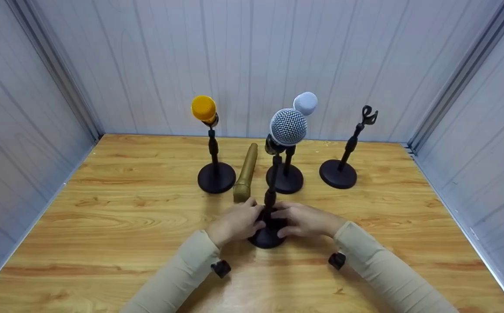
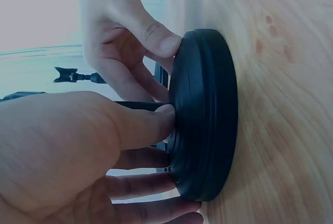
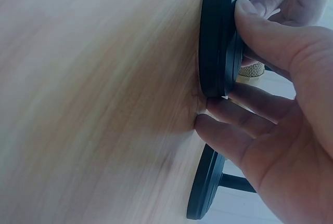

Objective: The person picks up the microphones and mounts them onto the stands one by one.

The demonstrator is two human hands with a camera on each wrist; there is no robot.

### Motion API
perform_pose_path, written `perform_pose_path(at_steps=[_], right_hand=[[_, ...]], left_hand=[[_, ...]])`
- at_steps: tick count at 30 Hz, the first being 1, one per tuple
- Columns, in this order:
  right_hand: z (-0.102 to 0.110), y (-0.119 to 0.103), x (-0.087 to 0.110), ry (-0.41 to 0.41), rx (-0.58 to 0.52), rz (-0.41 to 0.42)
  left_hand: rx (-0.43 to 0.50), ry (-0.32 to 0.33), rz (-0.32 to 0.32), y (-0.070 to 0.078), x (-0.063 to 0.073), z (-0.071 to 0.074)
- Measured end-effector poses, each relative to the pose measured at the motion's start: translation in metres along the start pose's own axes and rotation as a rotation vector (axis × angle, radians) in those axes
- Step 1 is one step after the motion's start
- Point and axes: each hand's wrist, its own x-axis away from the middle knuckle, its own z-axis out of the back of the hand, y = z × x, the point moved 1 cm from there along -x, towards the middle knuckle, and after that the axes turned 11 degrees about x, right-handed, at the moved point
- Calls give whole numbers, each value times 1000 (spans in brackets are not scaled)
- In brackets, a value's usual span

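Note:
A black desk microphone stand (image 1: pixel 265 240) carries a microphone with a silver mesh head (image 1: pixel 288 127), tilted toward the head camera. My left hand (image 1: pixel 236 221) grips the left side of the stand's round base, thumb on top and fingers around the edge. On the opposite side my right hand (image 1: pixel 307 220) holds the same base, its thumb pressed on the upper face in the right wrist view. Both wrist views show the base (image 2: pixel 203 115) flat at the wooden tabletop. Just beyond my left fingers lies a gold microphone (image 1: pixel 246 171) without a stand.
Behind, a stand holds a yellow-headed microphone (image 1: pixel 203 108) at left. A white-headed microphone (image 1: pixel 305 103) stands partly hidden behind the silver one. At right is a stand (image 1: pixel 338 174) with a bare clip. Pale panel walls (image 1: pixel 252 65) border the wooden table (image 1: pixel 125 208).

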Motion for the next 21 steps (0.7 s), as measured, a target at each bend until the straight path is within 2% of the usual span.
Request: perform_pose_path(at_steps=[9,17,21], right_hand=[[2,3,-3,-4,2,-1],[0,13,-14,3,-18,-20],[2,16,-16,-5,-21,-34]], left_hand=[[-31,28,8,0,-3,-2],[-65,138,-2,-9,-10,-9],[-78,169,-15,-12,-13,-10]])
